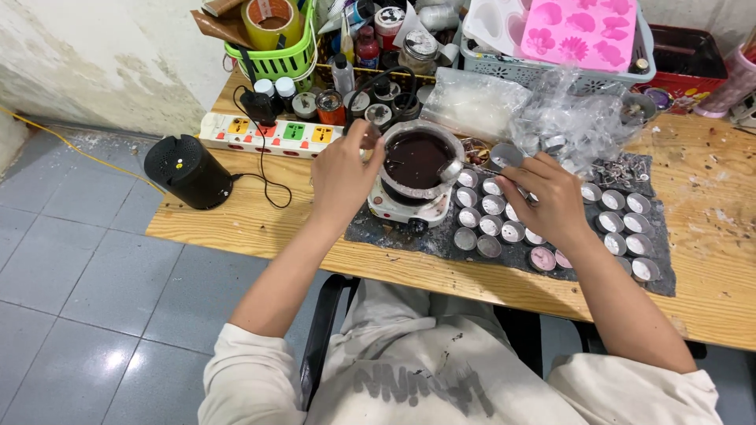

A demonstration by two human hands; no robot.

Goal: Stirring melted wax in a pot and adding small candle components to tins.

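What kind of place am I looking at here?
Probably a small home candle-making workbench. A metal melting pot of dark liquid sits on a small white hotplate, rows of small round metal cups lie beside it on the wooden table, and a pink flower-shaped silicone mould rests in a basket behind.

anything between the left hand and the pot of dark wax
Nothing visible: the left hand is already at the pot's left rim. The right hand is over the small cups beside it.

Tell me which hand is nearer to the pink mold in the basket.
The right hand. It is over the small cups, below the pink mold. The left hand is farther left, beside the pot.
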